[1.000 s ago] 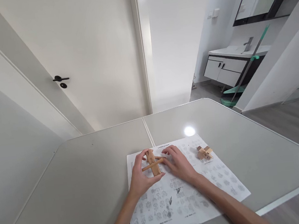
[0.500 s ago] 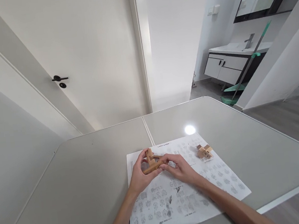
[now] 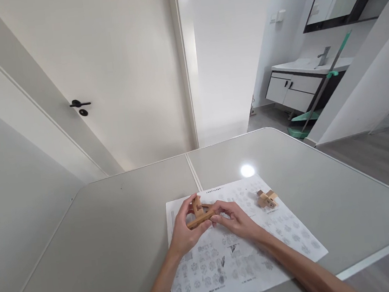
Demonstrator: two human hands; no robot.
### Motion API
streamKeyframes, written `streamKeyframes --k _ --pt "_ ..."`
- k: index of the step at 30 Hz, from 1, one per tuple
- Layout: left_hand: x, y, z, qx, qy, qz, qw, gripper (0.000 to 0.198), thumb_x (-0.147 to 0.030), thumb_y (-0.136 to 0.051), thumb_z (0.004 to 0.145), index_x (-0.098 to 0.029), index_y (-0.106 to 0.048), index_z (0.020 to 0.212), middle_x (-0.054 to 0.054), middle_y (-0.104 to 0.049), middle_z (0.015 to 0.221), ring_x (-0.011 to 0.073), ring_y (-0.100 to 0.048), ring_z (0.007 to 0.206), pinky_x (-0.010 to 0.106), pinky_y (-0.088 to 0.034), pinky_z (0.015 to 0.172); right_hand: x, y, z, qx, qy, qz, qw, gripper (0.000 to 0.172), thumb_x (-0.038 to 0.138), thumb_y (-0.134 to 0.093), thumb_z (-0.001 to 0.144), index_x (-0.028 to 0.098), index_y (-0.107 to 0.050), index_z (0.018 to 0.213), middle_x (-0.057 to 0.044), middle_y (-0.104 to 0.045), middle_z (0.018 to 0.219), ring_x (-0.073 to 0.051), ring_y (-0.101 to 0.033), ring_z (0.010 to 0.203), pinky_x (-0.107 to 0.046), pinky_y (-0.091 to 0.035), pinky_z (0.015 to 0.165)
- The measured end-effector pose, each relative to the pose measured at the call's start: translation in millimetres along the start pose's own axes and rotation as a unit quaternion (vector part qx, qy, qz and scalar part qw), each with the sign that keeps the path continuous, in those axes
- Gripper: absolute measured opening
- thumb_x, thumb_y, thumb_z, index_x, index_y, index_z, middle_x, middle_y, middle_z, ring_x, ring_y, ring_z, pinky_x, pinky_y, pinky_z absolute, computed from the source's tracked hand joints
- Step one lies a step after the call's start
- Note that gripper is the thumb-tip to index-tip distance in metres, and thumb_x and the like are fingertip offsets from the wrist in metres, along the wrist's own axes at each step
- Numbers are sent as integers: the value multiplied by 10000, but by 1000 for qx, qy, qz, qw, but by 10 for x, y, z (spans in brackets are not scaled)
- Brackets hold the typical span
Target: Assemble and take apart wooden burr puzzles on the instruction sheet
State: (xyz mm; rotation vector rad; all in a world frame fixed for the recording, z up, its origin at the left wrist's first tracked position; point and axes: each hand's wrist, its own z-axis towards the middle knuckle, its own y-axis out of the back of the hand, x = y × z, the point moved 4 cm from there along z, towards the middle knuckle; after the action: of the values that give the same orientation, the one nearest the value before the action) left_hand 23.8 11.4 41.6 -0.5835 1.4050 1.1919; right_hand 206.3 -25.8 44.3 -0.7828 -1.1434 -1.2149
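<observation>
Several joined wooden pieces are held between both hands, over a printed paper sheet. My left hand wraps round their left side, fingers behind and thumb in front. On the right, my right hand pinches the other end between thumb and fingers. The exact contact of the right fingertips is partly hidden. A second small wooden assembly of crossed pieces lies on the upper right of the sheet, apart from the hands.
The sheet lies on a grey table with a seam down its middle. Behind stand a white door with a black handle, and a washbasin cabinet with a green broom and dustpan at the back right.
The left fingers and thumb have shifted slightly on the wooden pieces, and the upright piece looks tilted a little differently. The view has moved slightly.
</observation>
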Motion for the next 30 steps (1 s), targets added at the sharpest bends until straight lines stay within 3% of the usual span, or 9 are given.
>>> streamKeyframes --k 4,8,12,13,17,21,25,27,30 --pt "-64 -10 14 0 -22 -1 1000 665 -466 -760 854 -277 -520 1445 109 -630 1367 286 -652 1150 471 -526 1028 4 -14 -10 8 2 6 1000 283 482 -604 992 216 -693 947 -30 -703 768 -215 -649 749 -343 -498 768" --pt "-81 3 12 -9 -45 16 999 599 -520 -708 883 -278 -562 1411 121 -559 1426 301 -607 1227 455 -501 1058 -17 2 -2 -12 -18 32 999 307 503 -609 985 210 -680 929 -22 -679 758 -198 -628 734 -326 -484 750" --pt "-65 -19 -12 19 -69 95 993 820 -566 -819 756 -332 -496 1472 109 -528 1384 299 -593 1191 455 -515 1033 -49 73 35 -45 -46 96 993 357 562 -597 972 212 -641 921 -13 -620 740 -184 -562 683 -314 -457 688" --pt "-56 -27 -17 22 -73 126 989 797 -545 -811 776 -346 -486 1476 98 -542 1345 282 -609 1144 439 -533 996 -62 93 43 -53 -55 116 990 373 581 -590 968 214 -629 910 -12 -601 734 -183 -540 668 -316 -451 675" --pt "-27 -34 -13 4 -127 262 957 311 -378 -504 1034 -354 -622 1320 51 -658 1080 224 -657 948 373 -543 866 -145 121 50 -49 -99 207 972 413 618 -602 935 224 -560 819 5 -524 672 -163 -450 585 -312 -417 617" --pt "43 84 22 -44 -165 344 923 298 -349 -426 1066 -315 -695 1191 42 -711 964 212 -677 857 356 -521 833 -203 147 50 -51 -111 258 958 406 597 -620 927 220 -541 797 16 -500 620 -142 -402 522 -292 -373 550" --pt "87 250 55 -67 -142 360 920 305 -380 -417 1067 -266 -699 1044 35 -698 906 184 -644 745 314 -494 700 -240 263 74 -162 -100 193 963 411 619 -581 951 222 -565 847 -6 -563 698 -154 -445 565 -291 -398 564" --pt "62 273 64 -45 -133 346 928 351 -393 -403 1067 -248 -677 904 22 -642 792 174 -584 671 305 -462 639 -276 297 78 -206 -108 115 966 427 636 -578 948 215 -591 873 -40 -636 794 -167 -499 616 -296 -424 595" --pt "-16 251 72 3 -141 323 936 414 -387 -389 1063 -244 -640 767 31 -594 733 202 -561 739 338 -477 717 -350 313 72 -234 -126 -2 964 464 663 -578 934 203 -625 890 -66 -703 828 -193 -582 659 -309 -454 630"
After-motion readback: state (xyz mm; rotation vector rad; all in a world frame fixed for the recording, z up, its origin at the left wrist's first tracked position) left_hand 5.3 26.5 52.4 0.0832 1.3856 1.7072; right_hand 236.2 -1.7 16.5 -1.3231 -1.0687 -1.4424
